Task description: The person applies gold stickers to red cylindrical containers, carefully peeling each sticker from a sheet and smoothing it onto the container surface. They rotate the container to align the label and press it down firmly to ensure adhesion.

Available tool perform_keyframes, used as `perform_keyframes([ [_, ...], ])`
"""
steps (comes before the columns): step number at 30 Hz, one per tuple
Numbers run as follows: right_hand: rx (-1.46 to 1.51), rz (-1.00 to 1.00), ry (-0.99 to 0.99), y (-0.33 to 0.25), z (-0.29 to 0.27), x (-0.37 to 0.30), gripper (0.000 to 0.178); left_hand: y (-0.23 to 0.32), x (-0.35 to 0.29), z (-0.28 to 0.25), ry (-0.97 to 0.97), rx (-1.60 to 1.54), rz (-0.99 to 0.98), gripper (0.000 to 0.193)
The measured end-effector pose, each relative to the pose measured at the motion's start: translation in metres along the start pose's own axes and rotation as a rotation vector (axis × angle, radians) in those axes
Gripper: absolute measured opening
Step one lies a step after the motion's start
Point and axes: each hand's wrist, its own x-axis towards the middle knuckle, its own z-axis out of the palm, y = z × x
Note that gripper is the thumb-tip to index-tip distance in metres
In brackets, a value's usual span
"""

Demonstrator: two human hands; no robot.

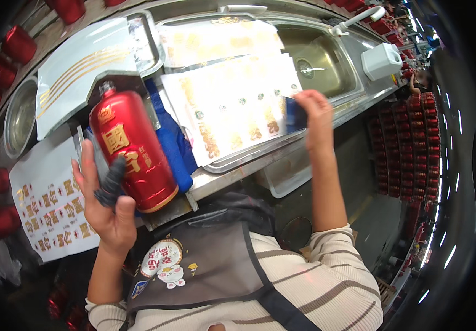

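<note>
A red bottle [133, 149] with gold lettering and a dark neck lies tilted on a rest beside blue cloth [174, 157]. My left hand [108, 212] is at its lower left side, fingers spread and one wrapped in black covering. That covered finger overlaps the bottle's edge; whether it touches, I cannot tell. In my right hand [318, 113], thumb and fingers pinch a thin dark blue flat piece [296, 116], slightly blurred, at the right edge of a white sheet of gold decals [229, 105].
A metal sink [345, 69] with a white faucet [362, 19] lies beyond the sheets. A white jug [381, 59] stands right of it. More decal sheets [50, 204] and a round metal bowl [21, 118] are at left. Stacked red bottles [409, 146] stand at right.
</note>
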Motion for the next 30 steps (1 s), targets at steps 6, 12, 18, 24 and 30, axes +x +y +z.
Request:
perform_keyframes([
  [6, -0.834, -0.129, -0.079, 0.064, -0.084, 0.049, 0.041, -0.021, -0.018, 0.001, 0.213, -0.385, -0.351, 0.044],
  [12, -0.390, -0.004, -0.039, 0.104, -0.122, 0.084, 0.019, -0.010, -0.037, -0.007, 0.168, -0.233, -0.262, 0.043],
  [18, -0.575, -0.235, -0.029, 0.078, -0.111, 0.094, 0.022, 0.007, -0.055, -0.011, -0.106, 0.160, 0.045, 0.036],
  [24, -0.430, -0.220, -0.136, 0.004, -0.096, 0.087, 0.013, 0.008, -0.050, -0.007, -0.136, 0.240, 0.115, 0.028],
  [30, -0.492, -0.242, -0.397, -0.088, -0.023, 0.008, 0.008, 0.029, -0.028, -0.003, -0.158, 0.237, 0.158, 0.030],
])
